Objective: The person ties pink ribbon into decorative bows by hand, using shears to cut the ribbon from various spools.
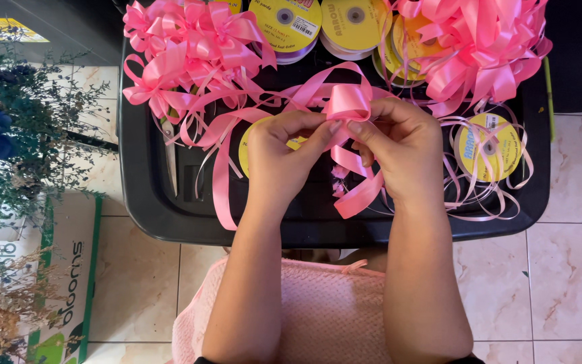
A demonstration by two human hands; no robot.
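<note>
From the head camera, both hands meet over the middle of a black tray (149,202) that serves as the desk. The left hand (284,152) has its grip pinched on a folded loop of pink ribbon (347,102), thumb and forefinger pressing it at the fold. The right hand (402,148) grips the same ribbon from the other side, its fingertips touching those of the left. The loop stands just above the hands at twelve o'clock, and a loose tail of it curls down between the wrists toward six o'clock.

At ten o'clock from the hands lies a heap of finished pink bows (183,54), with long ends trailing across the tray. At one o'clock sits a larger cluster of pink bows (486,47). Along the far edge at twelve o'clock lie yellow ribbon spools (287,23). Another yellow spool (486,145) lies at three o'clock, just beside the right hand, wrapped in thin pink strands. A pair of scissors (170,152) rests at nine o'clock. Beyond the tray at nine o'clock are dried flowers (15,135) and a cardboard box (69,269) on the tiled floor (567,269). A pink knitted cloth (331,310) covers the lap at six o'clock.
</note>
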